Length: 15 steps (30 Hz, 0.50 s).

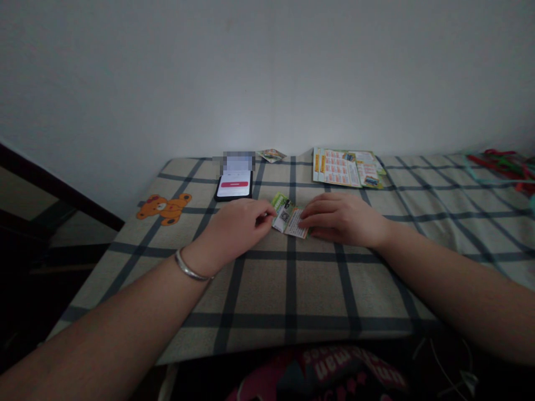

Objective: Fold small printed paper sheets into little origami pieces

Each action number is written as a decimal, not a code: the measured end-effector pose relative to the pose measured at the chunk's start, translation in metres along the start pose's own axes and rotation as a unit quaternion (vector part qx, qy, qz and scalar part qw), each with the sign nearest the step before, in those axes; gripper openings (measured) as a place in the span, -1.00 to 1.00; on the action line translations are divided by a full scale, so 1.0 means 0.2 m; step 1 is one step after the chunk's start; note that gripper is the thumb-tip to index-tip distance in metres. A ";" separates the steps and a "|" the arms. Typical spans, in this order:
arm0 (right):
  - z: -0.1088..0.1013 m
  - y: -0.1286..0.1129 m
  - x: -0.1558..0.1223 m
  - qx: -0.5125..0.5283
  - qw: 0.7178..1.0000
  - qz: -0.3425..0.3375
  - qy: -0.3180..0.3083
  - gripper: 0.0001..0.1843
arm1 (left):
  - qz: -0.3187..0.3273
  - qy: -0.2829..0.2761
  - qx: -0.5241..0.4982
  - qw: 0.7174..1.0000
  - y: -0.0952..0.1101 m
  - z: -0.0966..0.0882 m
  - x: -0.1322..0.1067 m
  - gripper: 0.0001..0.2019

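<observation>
A small creased leaflet (295, 221) with a green corner, a square code and lines of print lies on the checked tablecloth between my hands. My left hand (244, 223), with a silver bangle at the wrist, pinches the leaflet's left edge between curled thumb and fingers. On the opposite side, my right hand (340, 219) has its fingers over the right edge and its thumb close below, gripping that end. The paper is partly unfolded, with a fold line down its middle. Some of its right end is hidden under my fingers.
A lit phone (234, 181) lies behind my left hand. Printed sheets (336, 168) and a small folded paper (271, 155) are near the wall (267, 72). A bear picture (165, 209) is at left on the tablecloth (267, 284); red and teal items (497, 167) lie far right.
</observation>
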State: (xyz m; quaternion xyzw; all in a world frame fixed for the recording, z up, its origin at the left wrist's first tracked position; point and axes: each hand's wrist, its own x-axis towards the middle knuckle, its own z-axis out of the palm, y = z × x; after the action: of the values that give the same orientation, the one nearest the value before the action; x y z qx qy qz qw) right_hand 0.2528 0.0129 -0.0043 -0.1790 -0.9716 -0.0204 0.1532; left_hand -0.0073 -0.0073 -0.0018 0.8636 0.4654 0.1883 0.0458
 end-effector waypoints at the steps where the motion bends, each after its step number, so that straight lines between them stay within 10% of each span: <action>1: 0.00 -0.01 0.00 -0.004 1.000 -0.009 -0.002 -0.71 | 0.000 0.000 -0.001 1.000 0.00 0.00 0.00 -0.84; 15: 0.00 -0.04 0.02 0.009 0.999 -0.037 -0.010 -0.76 | 0.016 0.004 -0.077 0.997 0.03 0.00 -0.01 -0.87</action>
State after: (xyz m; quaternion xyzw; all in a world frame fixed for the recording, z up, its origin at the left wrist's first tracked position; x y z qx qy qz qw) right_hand 0.2463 0.0076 -0.0036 -0.1413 -0.9793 -0.0155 0.1444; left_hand -0.0042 -0.0120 -0.0005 0.8639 0.4363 0.2276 0.1070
